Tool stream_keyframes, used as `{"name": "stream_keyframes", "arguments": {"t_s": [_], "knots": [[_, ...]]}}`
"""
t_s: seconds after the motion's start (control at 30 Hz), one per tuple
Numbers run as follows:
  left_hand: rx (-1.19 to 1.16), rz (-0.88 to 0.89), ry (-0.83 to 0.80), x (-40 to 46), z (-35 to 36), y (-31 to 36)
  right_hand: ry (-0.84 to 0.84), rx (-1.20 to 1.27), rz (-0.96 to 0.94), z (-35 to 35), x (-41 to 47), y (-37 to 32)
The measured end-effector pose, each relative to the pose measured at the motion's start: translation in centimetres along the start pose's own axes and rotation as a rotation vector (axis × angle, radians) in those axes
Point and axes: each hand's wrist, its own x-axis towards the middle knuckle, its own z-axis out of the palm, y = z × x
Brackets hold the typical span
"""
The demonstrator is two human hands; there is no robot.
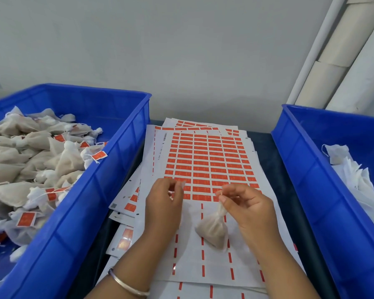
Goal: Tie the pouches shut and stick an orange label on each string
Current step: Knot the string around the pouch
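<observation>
A small filled white mesh pouch [213, 230] hangs just over the label sheets, its neck gathered. My right hand [249, 209] pinches the pouch's neck and string from above. My left hand [163, 205] is to the left with its fingers curled, pinching something small and pale at its fingertips; whether it is the string's end or a label I cannot tell. Under both hands lies a sheet of orange labels [207, 162], with its near rows peeled off.
A blue crate [117, 167] on the left holds several tied pouches with orange labels. A second blue crate [307, 169] on the right holds empty white pouches [354, 171]. More label sheets are stacked beneath. White pipes run up the wall at the right.
</observation>
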Motion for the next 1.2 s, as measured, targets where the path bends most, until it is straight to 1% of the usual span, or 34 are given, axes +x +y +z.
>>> {"name": "stream_keyframes", "arguments": {"t_s": [0.07, 0.1, 0.2, 0.33, 0.47, 0.57, 0.7, 0.87, 1.07, 1.2], "knots": [[-0.115, 0.012, 0.044, -0.2, -0.2, 0.8, 0.003, -0.013, -0.060, 0.0, -0.1, -0.4], [-0.187, -0.007, 0.030, -0.4, -0.2, 1.4, -0.003, -0.026, -0.086, 0.0, -0.2, -0.6], [-0.355, -0.083, -0.106, -1.1, -0.1, 3.3, -0.019, -0.080, -0.139, 0.1, -0.2, -1.2], [-0.485, -0.111, -0.262, -2.4, 0.4, 5.2, -0.016, -0.068, -0.158, -0.2, -0.1, -1.7], [-0.565, -0.167, -0.397, -3.3, 0.8, 5.4, 0.039, -0.137, -0.182, -0.8, -0.2, -2.0], [-0.595, -0.220, -0.467, -3.7, 0.9, 5.0, 0.087, -0.136, -0.143, -1.1, -0.1, -1.9], [-0.581, -0.290, -0.470, -3.7, 1.1, 4.6, 0.127, -0.115, -0.099, -1.0, -0.1, -1.3], [-0.593, -0.289, -0.454, -3.7, 1.1, 4.6, 0.165, -0.066, -0.046, -1.1, 0.3, -0.2], [-0.611, -0.325, -0.403, -3.7, 1.2, 4.4, 0.176, -0.057, -0.046, -1.1, 0.3, 0.4], [-0.599, -0.271, -0.412, -3.7, 1.0, 4.5, 0.173, -0.059, -0.049, -1.1, 0.2, 0.5]]}}
